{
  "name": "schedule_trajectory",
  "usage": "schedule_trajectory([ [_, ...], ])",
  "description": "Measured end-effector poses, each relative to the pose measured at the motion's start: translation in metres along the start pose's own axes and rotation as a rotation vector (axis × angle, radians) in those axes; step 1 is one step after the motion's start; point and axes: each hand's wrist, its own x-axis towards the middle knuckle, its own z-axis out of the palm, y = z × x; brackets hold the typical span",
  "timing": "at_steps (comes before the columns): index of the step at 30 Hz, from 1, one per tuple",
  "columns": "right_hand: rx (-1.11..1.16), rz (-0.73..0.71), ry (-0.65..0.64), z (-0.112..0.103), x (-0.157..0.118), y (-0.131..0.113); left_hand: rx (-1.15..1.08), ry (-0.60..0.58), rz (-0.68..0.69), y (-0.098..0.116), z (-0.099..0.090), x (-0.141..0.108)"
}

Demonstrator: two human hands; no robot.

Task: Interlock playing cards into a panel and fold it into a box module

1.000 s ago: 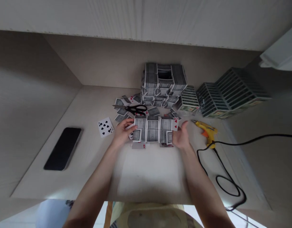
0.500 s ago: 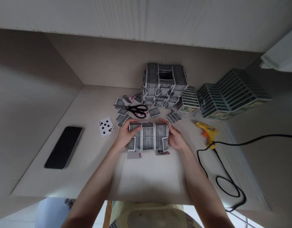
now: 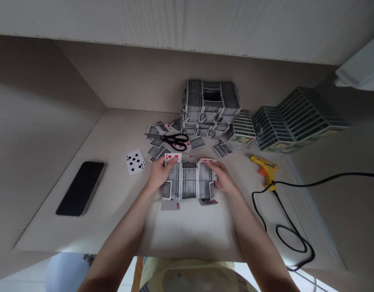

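Between my hands is a panel of joined playing cards (image 3: 189, 181), with grey patterned backs facing up and flaps along its edges. My left hand (image 3: 158, 173) grips the left side, its thumb on a red-heart card flap at the far corner. My right hand (image 3: 222, 175) holds the right side, with fingers over the far right flap. Face-up card flaps, one an ace (image 3: 171, 205), stick out along the near edge. Just beyond the panel lie black-handled scissors (image 3: 178, 140) on scattered card pieces (image 3: 156, 151).
A box-like stack built of cards (image 3: 211, 107) stands at the back wall. Green-striped card structures (image 3: 296, 121) are to the right. A yellow glue gun (image 3: 267, 170) with a looping black cord (image 3: 292, 231) lies at right. A phone (image 3: 81, 188) and a seven of spades (image 3: 135, 162) lie at left.
The panel has shifted slightly toward me. Its far-edge flaps have turned so their red faces now show, and my right fingers have moved onto the far right flap.
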Motion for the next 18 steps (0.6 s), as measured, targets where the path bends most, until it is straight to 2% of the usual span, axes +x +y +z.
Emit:
schedule_trajectory([
  [3,0.027,-0.009,0.093,0.004,0.003,0.004,0.002,-0.002,0.004,0.0,0.001,0.0],
  [9,0.065,-0.239,0.308,0.011,0.004,0.01,0.016,0.001,-0.002,-0.002,0.001,0.0],
  [18,-0.015,-0.362,0.269,0.005,0.006,0.015,0.013,0.032,0.0,-0.003,0.001,0.0],
])
